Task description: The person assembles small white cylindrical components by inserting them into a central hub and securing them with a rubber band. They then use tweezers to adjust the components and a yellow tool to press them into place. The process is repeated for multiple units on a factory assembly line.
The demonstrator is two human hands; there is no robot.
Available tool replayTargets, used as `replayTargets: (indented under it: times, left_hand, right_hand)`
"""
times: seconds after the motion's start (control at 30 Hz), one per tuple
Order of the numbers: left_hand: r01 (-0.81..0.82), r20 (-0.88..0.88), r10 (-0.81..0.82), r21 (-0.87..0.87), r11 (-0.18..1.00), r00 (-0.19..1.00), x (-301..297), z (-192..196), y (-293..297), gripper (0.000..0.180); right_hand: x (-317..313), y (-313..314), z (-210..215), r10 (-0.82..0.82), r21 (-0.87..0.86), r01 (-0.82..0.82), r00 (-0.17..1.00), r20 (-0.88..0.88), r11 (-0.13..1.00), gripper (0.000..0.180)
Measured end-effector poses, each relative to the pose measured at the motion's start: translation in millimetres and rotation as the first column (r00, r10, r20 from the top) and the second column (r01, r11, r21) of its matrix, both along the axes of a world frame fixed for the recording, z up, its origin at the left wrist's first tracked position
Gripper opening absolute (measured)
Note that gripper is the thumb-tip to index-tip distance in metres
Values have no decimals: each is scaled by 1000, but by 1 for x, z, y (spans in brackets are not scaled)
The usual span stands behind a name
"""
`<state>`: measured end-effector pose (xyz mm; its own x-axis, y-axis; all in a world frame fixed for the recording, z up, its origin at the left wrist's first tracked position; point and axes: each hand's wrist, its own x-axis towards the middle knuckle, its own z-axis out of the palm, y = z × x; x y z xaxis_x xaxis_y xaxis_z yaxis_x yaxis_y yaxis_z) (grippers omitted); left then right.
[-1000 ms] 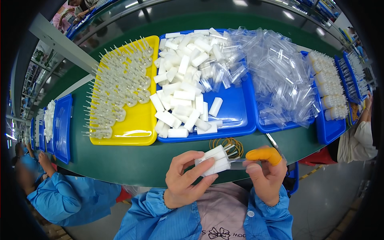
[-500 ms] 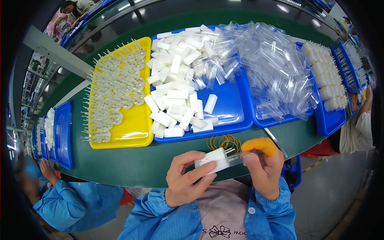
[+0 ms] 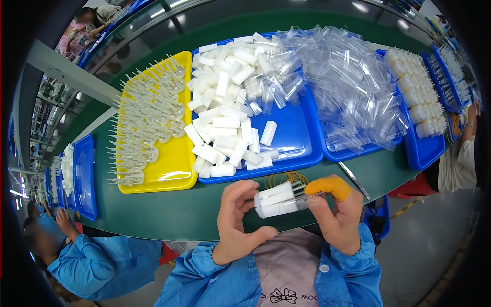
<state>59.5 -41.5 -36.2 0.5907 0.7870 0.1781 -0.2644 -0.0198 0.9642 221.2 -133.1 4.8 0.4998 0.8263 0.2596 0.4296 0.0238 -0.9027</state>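
Above the near edge of the table is a bundle of white blocks (image 3: 277, 198), with thin pale pins sticking out of its right end. A clear plastic piece (image 3: 303, 202) lies along the bundle's right side. My right hand (image 3: 338, 215), an orange finger cot on its index finger, pinches this plastic between thumb and forefinger. My left hand (image 3: 239, 221) curves around the bundle's left end, thumb and fingers apart. Whether a fingertip touches it is hard to tell. Several orange rubber bands (image 3: 286, 178) lie just behind the bundle.
A yellow tray (image 3: 169, 179) holds rows of pinned white parts. Next to it, a blue tray (image 3: 294, 135) carries white blocks and clear sleeves; another holds piled clear sleeves (image 3: 353, 92). Tweezers (image 3: 354, 180) lie near the right edge. A co-worker in a blue sleeve (image 3: 84, 261) sits at left.
My left fingers have come off the bundle and spread apart. The bundle has turned slightly and shows more of its blocks, while my right hand keeps its pinch.
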Motion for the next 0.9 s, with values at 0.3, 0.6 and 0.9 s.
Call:
replayTargets:
  times: [0.3,0.6,0.9]
  left_hand:
    - [161,71,-145,-367,916,987,-15,-7,13,41]
    - [283,191,-237,-267,921,953,-22,-13,7,42]
    - [209,181,-159,-306,929,971,-15,-12,6,39]
  right_hand:
    - [11,-5,-1,90,16,-91,993,76,996,15]
    - [-12,-6,-16,33,137,-30,999,-18,990,16]
    - [-15,3,-17,32,100,-31,999,-3,995,15]
